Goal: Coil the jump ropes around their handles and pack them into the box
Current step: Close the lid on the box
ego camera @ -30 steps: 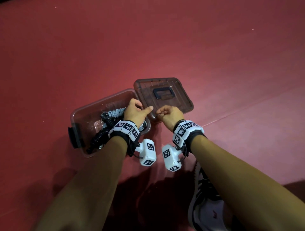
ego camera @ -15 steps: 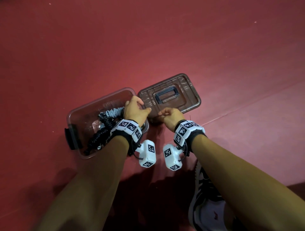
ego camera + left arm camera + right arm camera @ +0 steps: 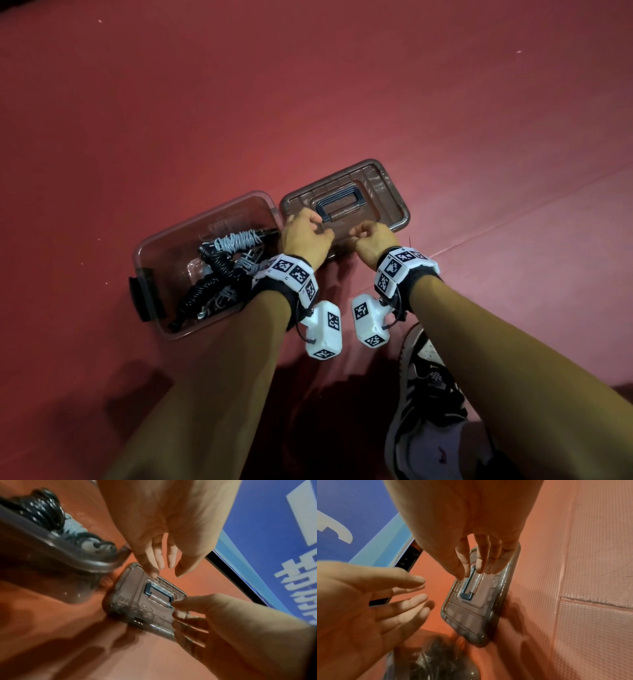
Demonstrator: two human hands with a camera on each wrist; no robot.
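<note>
Head view: clear box (image 3: pixel 164 246) holds coiled black and grey ropes (image 3: pixel 219 270); both hands (image 3: pixel 303 236) loose-fingered, empty.

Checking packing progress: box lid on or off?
Off. The lid lies flat on the floor beside the open box, coiled ropes inside.

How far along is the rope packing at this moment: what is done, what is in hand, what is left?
Done: coiled black and grey jump ropes lie inside the clear plastic box. In hand: the left hand and right hand, fingers relaxed, are at the near edge of the clear lid with the dark handle, which lies flat on the red floor beside the box. Left: putting that lid on.
</note>
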